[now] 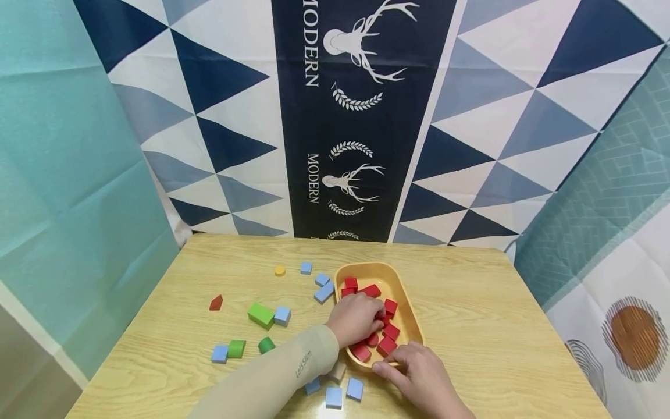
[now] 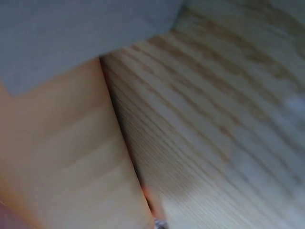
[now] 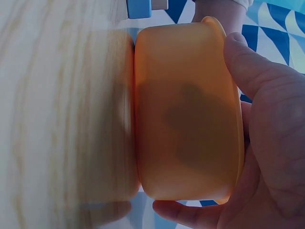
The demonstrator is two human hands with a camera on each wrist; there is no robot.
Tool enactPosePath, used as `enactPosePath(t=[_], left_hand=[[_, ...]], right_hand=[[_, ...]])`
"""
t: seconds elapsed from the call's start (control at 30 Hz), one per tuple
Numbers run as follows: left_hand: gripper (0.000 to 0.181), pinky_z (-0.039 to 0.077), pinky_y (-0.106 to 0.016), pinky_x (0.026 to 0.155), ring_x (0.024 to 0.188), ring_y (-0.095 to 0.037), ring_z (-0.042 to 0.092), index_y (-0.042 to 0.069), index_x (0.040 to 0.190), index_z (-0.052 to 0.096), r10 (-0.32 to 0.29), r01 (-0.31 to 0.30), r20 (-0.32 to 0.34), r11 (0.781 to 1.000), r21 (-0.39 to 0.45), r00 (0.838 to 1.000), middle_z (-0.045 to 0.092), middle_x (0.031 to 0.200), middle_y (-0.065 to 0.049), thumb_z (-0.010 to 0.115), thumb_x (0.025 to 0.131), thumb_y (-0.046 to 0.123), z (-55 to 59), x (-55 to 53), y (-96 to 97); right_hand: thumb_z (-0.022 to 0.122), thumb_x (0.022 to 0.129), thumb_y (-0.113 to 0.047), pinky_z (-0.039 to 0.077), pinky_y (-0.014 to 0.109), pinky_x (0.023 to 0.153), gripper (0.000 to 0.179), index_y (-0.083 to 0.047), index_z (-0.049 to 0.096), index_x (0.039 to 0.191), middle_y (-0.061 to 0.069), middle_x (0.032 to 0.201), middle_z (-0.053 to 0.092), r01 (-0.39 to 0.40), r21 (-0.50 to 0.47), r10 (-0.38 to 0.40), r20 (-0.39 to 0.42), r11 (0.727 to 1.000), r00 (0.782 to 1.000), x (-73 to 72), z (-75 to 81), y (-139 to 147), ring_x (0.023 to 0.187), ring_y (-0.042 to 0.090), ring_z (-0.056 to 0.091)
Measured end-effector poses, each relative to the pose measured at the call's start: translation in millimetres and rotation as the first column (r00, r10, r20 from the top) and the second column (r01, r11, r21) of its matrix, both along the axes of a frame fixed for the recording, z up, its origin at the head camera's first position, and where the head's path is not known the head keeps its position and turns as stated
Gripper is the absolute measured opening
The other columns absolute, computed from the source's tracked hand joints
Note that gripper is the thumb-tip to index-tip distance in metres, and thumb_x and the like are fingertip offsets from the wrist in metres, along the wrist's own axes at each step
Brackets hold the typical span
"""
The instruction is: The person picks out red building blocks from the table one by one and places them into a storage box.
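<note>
An orange plastic tray (image 1: 405,302) with rounded corners stands on the wooden table, several red blocks (image 1: 387,346) lying loose in it. My left hand (image 1: 356,317) reaches over its left side, fingers bent down among the red blocks; whether they pinch one is hidden. At the near right corner my right hand (image 1: 419,372) holds the tray's rim. In the right wrist view the thumb (image 3: 243,57) lies on the rim of the tray (image 3: 186,114), with other fingers around its outside. The left wrist view shows the tray's wall (image 2: 71,157) close up.
Left of the tray lie a green block (image 1: 260,315), a dark green cylinder (image 1: 266,344), a red wedge (image 1: 216,302) and a yellow disc (image 1: 280,271). Several blue blocks (image 1: 334,398) are scattered around the tray. A patterned cloth (image 1: 345,116) hangs behind the table (image 1: 487,326).
</note>
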State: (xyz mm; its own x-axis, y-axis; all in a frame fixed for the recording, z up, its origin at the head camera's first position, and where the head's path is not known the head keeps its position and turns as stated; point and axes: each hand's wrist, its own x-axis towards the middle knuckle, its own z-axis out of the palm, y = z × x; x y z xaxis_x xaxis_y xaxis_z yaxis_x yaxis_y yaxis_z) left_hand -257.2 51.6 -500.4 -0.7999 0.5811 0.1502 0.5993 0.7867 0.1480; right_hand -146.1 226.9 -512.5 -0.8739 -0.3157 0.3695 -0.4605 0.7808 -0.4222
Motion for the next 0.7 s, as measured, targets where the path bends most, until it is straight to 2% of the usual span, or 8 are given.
enactPosePath(t=[0.13, 0.27, 0.4, 0.5, 0.57, 0.6, 0.63, 0.7], left_hand=[[0.016, 0.055, -0.027, 0.092, 0.094, -0.008, 0.064, 0.027, 0.105, 0.075, -0.061, 0.062, -0.054, 0.998, 0.015, 0.997, 0.074, 0.099, 0.013, 0.075, 0.100, 0.042, 1.9, 0.2, -4.1], [0.028, 0.051, -0.030, 0.106, 0.111, -0.012, 0.064, 0.025, 0.118, 0.073, -0.154, 0.146, -0.161, 0.988, -0.059, 0.975, 0.073, 0.115, 0.008, 0.065, 0.105, 0.049, 14.3, -0.6, -21.0], [0.030, 0.051, -0.037, 0.113, 0.124, -0.018, 0.063, 0.022, 0.126, 0.071, -0.112, 0.107, -0.191, 0.994, -0.035, 0.975, 0.072, 0.127, 0.004, 0.063, 0.108, 0.044, 34.1, -8.0, -62.5], [0.027, 0.055, -0.045, 0.110, 0.124, -0.026, 0.066, 0.015, 0.126, 0.072, 0.049, -0.034, -0.174, 0.995, 0.089, 0.984, 0.072, 0.129, -0.004, 0.069, 0.105, 0.032, 41.6, -16.8, -118.4], [0.030, 0.057, -0.051, 0.106, 0.123, -0.033, 0.066, 0.010, 0.128, 0.071, 0.203, -0.184, -0.116, 0.970, 0.159, 0.972, 0.071, 0.132, -0.013, 0.072, 0.103, 0.026, 41.7, -20.3, -164.7], [0.032, 0.057, -0.053, 0.104, 0.122, -0.037, 0.067, 0.006, 0.128, 0.070, 0.274, -0.255, -0.084, 0.949, 0.183, 0.958, 0.070, 0.132, -0.017, 0.073, 0.102, 0.025, 39.7, -21.5, -188.9], [0.037, 0.057, -0.056, 0.103, 0.123, -0.041, 0.066, 0.004, 0.131, 0.068, 0.367, -0.359, -0.009, 0.915, 0.186, 0.930, 0.068, 0.135, -0.021, 0.072, 0.103, 0.028, 38.4, -19.4, -210.9], [0.048, 0.055, -0.061, 0.102, 0.123, -0.047, 0.064, -0.003, 0.135, 0.063, 0.506, -0.524, 0.140, 0.838, 0.151, 0.851, 0.063, 0.136, -0.029, 0.071, 0.103, 0.033, 34.3, -14.7, -250.3]], right_hand=[[0.082, 0.090, -0.049, 0.042, 0.020, 0.063, 0.021, -0.035, 0.075, 0.076, -0.029, 0.073, 0.060, -0.023, -0.001, 0.023, -0.009, 1.000, 1.000, -0.6, 0.4, -0.1, 0.073, -0.009, 0.046], [0.082, 0.091, -0.048, 0.042, 0.019, 0.063, 0.022, -0.034, 0.075, 0.076, -0.029, 0.073, 0.060, -0.036, -0.006, 0.035, -0.014, 0.999, 0.999, -0.6, 0.7, -2.0, 0.073, -0.008, 0.046], [0.080, 0.091, -0.052, 0.041, 0.020, 0.064, 0.025, -0.033, 0.076, 0.076, -0.028, 0.072, 0.059, -0.007, 0.003, 0.006, 0.057, 1.000, 0.998, -0.3, 1.8, -3.6, 0.074, -0.007, 0.045], [0.078, 0.092, -0.057, 0.041, 0.020, 0.066, 0.028, -0.032, 0.077, 0.078, -0.028, 0.072, 0.058, 0.024, 0.025, -0.027, 0.119, 0.999, 0.992, 0.1, 3.2, -3.8, 0.074, -0.006, 0.043], [0.077, 0.092, -0.058, 0.041, 0.020, 0.066, 0.029, -0.032, 0.078, 0.078, -0.028, 0.071, 0.058, 0.032, 0.036, -0.036, 0.137, 0.999, 0.990, 0.3, 4.2, -4.1, 0.074, -0.006, 0.043], [0.077, 0.092, -0.058, 0.041, 0.020, 0.066, 0.029, -0.032, 0.078, 0.078, -0.028, 0.071, 0.058, 0.032, 0.037, -0.037, 0.136, 0.999, 0.990, 0.4, 4.6, -4.1, 0.074, -0.006, 0.043], [0.077, 0.091, -0.058, 0.041, 0.020, 0.066, 0.030, -0.032, 0.078, 0.078, -0.028, 0.071, 0.057, 0.035, 0.039, -0.040, 0.137, 0.999, 0.990, 0.4, 4.9, -4.2, 0.074, -0.006, 0.043], [0.078, 0.091, -0.058, 0.041, 0.020, 0.066, 0.030, -0.032, 0.078, 0.078, -0.028, 0.072, 0.057, 0.042, 0.041, -0.048, 0.136, 0.998, 0.990, 0.5, 6.1, -4.1, 0.074, -0.006, 0.043]])
